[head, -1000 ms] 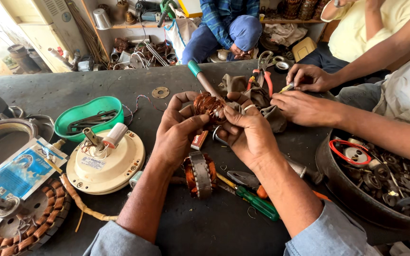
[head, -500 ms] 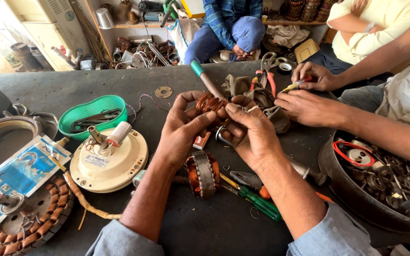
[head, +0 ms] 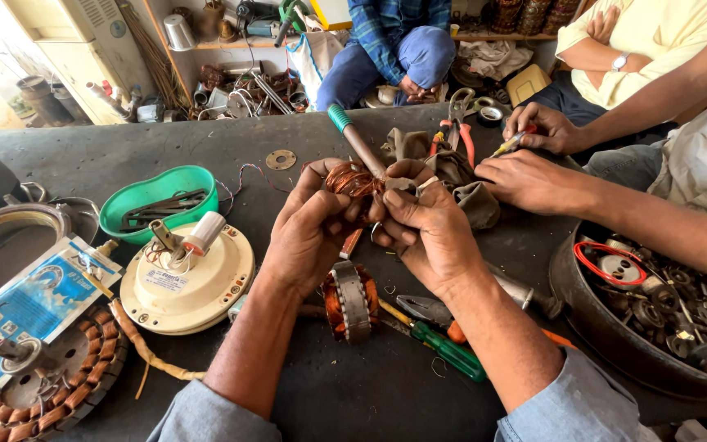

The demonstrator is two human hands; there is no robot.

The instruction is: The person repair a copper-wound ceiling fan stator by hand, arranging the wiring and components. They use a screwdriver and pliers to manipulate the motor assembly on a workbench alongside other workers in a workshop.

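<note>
Coil (head: 352, 180) of copper wire sits between both hands, raised off the table (head: 206, 139); my left hand (head: 308, 233) is clenched round its near side, my right hand (head: 423, 229) pinches its far edge with thumb and fingertips; I cannot tell which strand the right fingers actually hold, since the knuckles hide it.

Risks as I judge them: the windings look loose and fine; a hard pull from either hand could kink or snap a strand, or scrape its coating; a slack grip could let turns spring off and tangle.

A tool (head: 352, 135) with a green grip lies just beyond the coil, its shaft touching or nearly touching the copper; a nudge could drive it into the windings.

Directly below the hands stands a wound stator (head: 352, 299); a dropped coil would land on it and snag. Just right of that lie pliers (head: 423, 309) and a green screwdriver (head: 448, 354), near my right wrist; a lowered forearm could sweep them.

Another person's hands (head: 533, 176) work just beyond my right hand; a bump from there could jerk the wire.

Cream motor housing (head: 186, 282) and green tray (head: 157, 205) lie left of my left hand, apart from it.
</note>
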